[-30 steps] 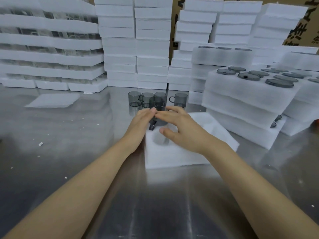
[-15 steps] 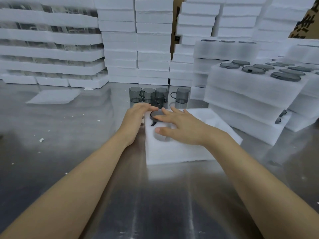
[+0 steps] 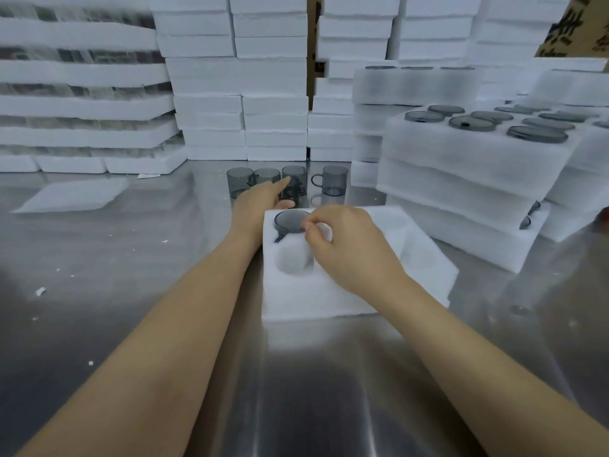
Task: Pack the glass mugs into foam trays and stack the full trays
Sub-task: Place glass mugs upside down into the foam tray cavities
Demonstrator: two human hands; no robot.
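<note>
Filling most of the view, a steel table (image 3: 99, 291) runs back to walls of white foam stacks (image 3: 237, 80). At right, a lower stack (image 3: 461, 166) has packed mugs (image 3: 474, 123) sunk to their rims in its top layer. Near the middle one tray (image 3: 329, 301) lies flat on the table. Its round pockets are bare except the far-left one, where a mug (image 3: 291, 221) sits upright with its handle toward the person. The right hand (image 3: 349, 245) hangs over this tray with fingers curled, thumb and forefinger tips at that mug's near rim; whether they pinch it I cannot tell. The left hand (image 3: 260, 201) reaches past the tray's far-left corner, fingers straight and a little apart, forefinger at one of four loose mugs (image 3: 334, 181) standing in a row just behind the tray.
</note>
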